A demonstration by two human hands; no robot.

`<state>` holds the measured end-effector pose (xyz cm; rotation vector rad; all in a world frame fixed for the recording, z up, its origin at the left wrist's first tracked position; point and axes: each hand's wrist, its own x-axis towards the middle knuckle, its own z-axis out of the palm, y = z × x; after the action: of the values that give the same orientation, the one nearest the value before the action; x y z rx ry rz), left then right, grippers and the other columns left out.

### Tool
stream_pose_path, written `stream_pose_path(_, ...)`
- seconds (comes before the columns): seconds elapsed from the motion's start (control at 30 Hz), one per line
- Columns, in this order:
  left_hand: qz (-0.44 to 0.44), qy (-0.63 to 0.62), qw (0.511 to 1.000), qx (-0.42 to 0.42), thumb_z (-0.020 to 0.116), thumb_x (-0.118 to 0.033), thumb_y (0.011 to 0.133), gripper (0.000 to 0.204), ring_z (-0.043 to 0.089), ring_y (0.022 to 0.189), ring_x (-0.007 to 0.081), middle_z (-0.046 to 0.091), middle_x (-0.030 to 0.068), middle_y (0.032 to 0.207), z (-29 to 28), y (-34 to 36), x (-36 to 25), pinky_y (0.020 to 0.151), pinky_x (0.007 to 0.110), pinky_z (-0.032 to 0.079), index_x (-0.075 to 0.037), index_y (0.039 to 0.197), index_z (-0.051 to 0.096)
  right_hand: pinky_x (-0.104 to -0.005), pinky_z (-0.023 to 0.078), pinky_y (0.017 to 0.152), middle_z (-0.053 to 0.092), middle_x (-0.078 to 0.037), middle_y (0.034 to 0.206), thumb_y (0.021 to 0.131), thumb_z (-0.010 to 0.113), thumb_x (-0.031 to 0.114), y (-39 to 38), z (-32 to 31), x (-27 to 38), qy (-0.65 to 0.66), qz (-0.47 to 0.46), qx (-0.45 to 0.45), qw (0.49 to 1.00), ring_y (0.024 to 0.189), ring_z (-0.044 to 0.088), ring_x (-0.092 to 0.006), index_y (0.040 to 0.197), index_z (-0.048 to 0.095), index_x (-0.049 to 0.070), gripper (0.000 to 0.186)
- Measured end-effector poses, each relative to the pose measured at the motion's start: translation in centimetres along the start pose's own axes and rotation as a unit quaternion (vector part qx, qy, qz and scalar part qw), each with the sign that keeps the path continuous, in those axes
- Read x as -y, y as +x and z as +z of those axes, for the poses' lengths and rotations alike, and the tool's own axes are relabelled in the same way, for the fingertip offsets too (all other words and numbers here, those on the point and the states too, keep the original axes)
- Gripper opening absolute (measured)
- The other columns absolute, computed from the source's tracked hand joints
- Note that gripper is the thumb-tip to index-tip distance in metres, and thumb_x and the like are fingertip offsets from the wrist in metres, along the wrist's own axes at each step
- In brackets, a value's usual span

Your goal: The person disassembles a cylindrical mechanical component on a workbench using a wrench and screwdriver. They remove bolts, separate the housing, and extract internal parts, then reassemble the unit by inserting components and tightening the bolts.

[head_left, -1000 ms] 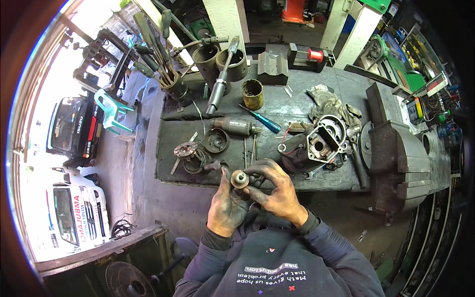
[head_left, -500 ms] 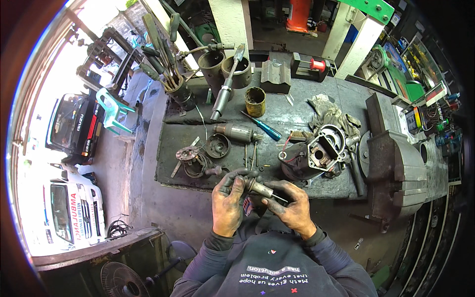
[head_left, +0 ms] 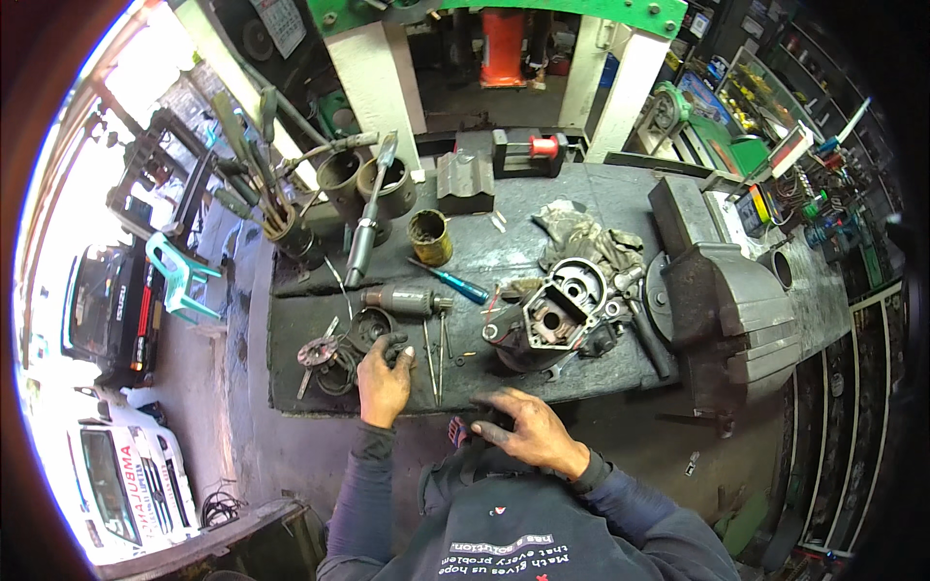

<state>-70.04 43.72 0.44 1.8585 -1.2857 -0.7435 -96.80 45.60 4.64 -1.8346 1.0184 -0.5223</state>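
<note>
My left hand (head_left: 385, 384) is at the front of the workbench, beside a round metal end cap (head_left: 369, 327) and a brush holder with wires (head_left: 320, 353). Its darkened fingers are curled together; whatever they hold, if anything, is hidden. Past the bench's front edge, in front of my body, my right hand (head_left: 528, 428) has its fingers stretched leftward and the thumb apart, with nothing visible in it. An armature (head_left: 399, 302) lies behind the end cap. Two long bolts (head_left: 432, 366) lie right of my left hand. Farther right sits an opened starter motor housing (head_left: 542, 334).
A blue screwdriver (head_left: 455, 283) lies behind the bolts, near a yellowish can (head_left: 430, 239). Metal cylinders (head_left: 341, 184) and a pot of tools (head_left: 293, 237) stand at the back left. A dirty rag (head_left: 586, 237) and a heavy grey casting (head_left: 741, 320) occupy the right side.
My hands have come apart. The metal cylinder with a thin rod no longer shows between them; my left hand has moved left toward the end cap, my right hand back toward my body. The view has shifted.
</note>
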Motion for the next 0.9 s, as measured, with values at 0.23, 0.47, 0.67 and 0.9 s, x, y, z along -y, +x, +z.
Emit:
stream_pose_path(0.23, 0.072, 0.395, 0.911, 0.092, 0.076, -0.019, 0.091, 0.025, 0.075, 0.088, 0.0447, 0.075, 0.0259, 0.090, 5.4, 4.0, 5.9, 0.077, 0.055, 0.058, 0.001, 0.103, 0.068, -0.0411, 0.058, 0.091, 0.076, -0.016, 0.112, 0.091, 0.083, 0.026, -3.0, -4.8, -0.2, -0.006, 0.004, -0.005, 1.000, 0.103, 0.074, -0.0357, 0.126, 0.074, 0.005, 0.041)
stream_pose_path(0.47, 0.117, 0.320, 0.940, -0.001, 0.077, -0.015, 0.089, 0.023, 0.071, 0.098, 0.0445, 0.075, 0.0235, 0.102, 5.5, 3.2, 2.2, 0.086, 0.052, 0.056, 0.001, 0.105, 0.073, -0.0403, 0.059, 0.089, 0.077, -0.015, 0.110, 0.093, 0.081, 0.024, -5.3, -8.8, -1.2, 0.036, 0.056, -0.091, 0.994, 0.100, 0.075, -0.0337, 0.121, 0.077, 0.005, 0.034)
stream_pose_path(0.67, 0.083, -0.034, 0.995, 0.050, 0.079, -0.016, 0.093, 0.028, 0.074, 0.106, 0.0316, 0.078, 0.0181, 0.112, 3.6, -0.9, -9.4, 0.096, 0.040, 0.055, 0.000, 0.116, 0.077, -0.0423, 0.056, 0.094, 0.072, -0.016, 0.121, 0.081, 0.090, 0.018, -4.1, -10.4, -2.8, -0.033, -0.036, -0.299, 0.953, 0.110, 0.069, -0.0330, 0.130, 0.071, 0.004, 0.055)
stream_pose_path(0.9, 0.125, -0.027, 0.991, 0.032, 0.082, -0.005, 0.088, 0.024, 0.076, 0.106, 0.0298, 0.080, 0.0170, 0.109, 5.6, -1.6, -13.4, 0.098, 0.038, 0.055, 0.003, 0.111, 0.078, -0.0471, 0.049, 0.102, 0.059, -0.017, 0.139, 0.079, 0.093, 0.035, -0.5, -10.5, -3.3, -0.118, -0.089, -0.299, 0.943, 0.121, 0.059, -0.0377, 0.148, 0.057, 0.006, 0.083)
